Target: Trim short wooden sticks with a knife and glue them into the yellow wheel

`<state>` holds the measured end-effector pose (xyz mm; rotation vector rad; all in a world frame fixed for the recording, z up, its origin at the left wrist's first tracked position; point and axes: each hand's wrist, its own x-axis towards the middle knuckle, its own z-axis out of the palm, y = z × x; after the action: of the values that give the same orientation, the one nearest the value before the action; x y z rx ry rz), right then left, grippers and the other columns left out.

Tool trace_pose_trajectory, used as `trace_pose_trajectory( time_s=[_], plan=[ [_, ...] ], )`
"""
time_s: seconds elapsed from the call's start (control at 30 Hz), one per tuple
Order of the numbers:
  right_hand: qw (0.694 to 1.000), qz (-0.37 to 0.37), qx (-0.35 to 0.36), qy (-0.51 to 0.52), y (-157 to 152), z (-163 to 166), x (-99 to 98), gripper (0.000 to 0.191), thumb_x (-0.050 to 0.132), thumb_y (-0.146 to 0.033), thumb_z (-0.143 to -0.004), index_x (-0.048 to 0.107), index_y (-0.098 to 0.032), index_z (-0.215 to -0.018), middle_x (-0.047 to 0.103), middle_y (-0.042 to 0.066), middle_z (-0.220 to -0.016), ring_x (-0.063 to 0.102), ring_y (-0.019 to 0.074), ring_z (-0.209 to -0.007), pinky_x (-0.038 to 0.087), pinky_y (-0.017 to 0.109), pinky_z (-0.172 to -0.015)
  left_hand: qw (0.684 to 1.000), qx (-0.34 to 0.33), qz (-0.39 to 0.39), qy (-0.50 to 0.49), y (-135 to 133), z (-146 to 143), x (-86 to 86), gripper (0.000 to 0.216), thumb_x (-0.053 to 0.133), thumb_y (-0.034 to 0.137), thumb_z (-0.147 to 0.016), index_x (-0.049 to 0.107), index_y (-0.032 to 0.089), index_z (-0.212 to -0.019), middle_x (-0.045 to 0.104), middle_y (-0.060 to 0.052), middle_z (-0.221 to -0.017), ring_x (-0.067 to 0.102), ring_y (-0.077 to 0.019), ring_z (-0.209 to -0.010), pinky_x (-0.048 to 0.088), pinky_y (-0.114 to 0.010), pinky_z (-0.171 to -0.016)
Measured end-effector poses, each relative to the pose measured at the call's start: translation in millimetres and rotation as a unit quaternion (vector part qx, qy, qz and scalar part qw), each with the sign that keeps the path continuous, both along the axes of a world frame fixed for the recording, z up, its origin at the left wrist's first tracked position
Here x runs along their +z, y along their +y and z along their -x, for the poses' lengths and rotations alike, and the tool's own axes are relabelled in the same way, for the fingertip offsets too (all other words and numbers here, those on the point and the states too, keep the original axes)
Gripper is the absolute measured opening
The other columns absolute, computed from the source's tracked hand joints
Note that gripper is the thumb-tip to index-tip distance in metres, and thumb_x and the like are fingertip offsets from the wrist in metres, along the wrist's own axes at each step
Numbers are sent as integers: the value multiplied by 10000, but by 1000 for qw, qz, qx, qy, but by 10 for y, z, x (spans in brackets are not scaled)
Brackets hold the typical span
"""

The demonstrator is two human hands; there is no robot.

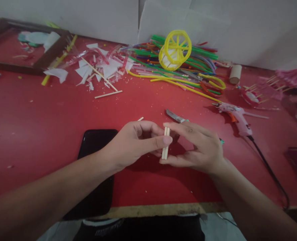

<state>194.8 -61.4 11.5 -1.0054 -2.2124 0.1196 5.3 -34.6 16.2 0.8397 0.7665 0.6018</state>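
Two short pale sticks (pixel 165 147) stand upright side by side above the red table (pixel 38 127), pinched between both hands. My left hand (pixel 135 140) presses them with its thumb and curled fingers from the left. My right hand (pixel 201 149) holds them from the right, index finger at their top and thumb at their bottom. A small knife (pixel 174 116) lies just behind my right hand, and a short stick end (pixel 140 118) shows behind my left hand.
A black phone (pixel 95 167) lies under my left forearm. A pink glue gun (pixel 235 117) with a black cord lies at the right. Behind are coloured straws (pixel 188 72), a yellow straw wheel (pixel 175 50), paper scraps (pixel 100 68), loose sticks (pixel 108 94), a cardboard tube (pixel 235 74), a wooden frame (pixel 48 57).
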Motion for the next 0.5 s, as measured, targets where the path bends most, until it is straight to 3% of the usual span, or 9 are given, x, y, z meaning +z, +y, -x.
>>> trace_pose_trajectory(
  time_s=[0.2, 0.4, 0.5],
  plan=[
    [1000, 22, 13, 11, 14, -26, -26, 602, 744, -505, -748, 594, -188, -1237, 744, 59, -985, 704, 144, -813, 579, 250, -787, 1000, 20, 17, 9, 3, -6, -16, 236, 842, 245, -665, 634, 134, -647, 646, 37, -608, 598, -68, -561, 539, -181, -573],
    [998, 54, 14, 32, 8, -59, -67, 875, 754, -566, -695, 430, -201, -1422, 720, 83, -1086, 712, 181, -888, 574, 313, -876, 998, 33, 45, -14, 4, 4, -31, 203, 828, 236, -694, 649, 142, -680, 654, 38, -613, 604, -63, -557, 536, -175, -590],
    [997, 64, 28, 41, 7, -62, -39, 816, 773, -489, -718, 441, -213, -1410, 718, 77, -1085, 705, 186, -917, 576, 331, -879, 996, 31, 76, -38, 23, 16, -37, 201, 813, 251, -720, 651, 138, -681, 657, 33, -603, 620, -59, -542, 547, -155, -587]
  ],
)
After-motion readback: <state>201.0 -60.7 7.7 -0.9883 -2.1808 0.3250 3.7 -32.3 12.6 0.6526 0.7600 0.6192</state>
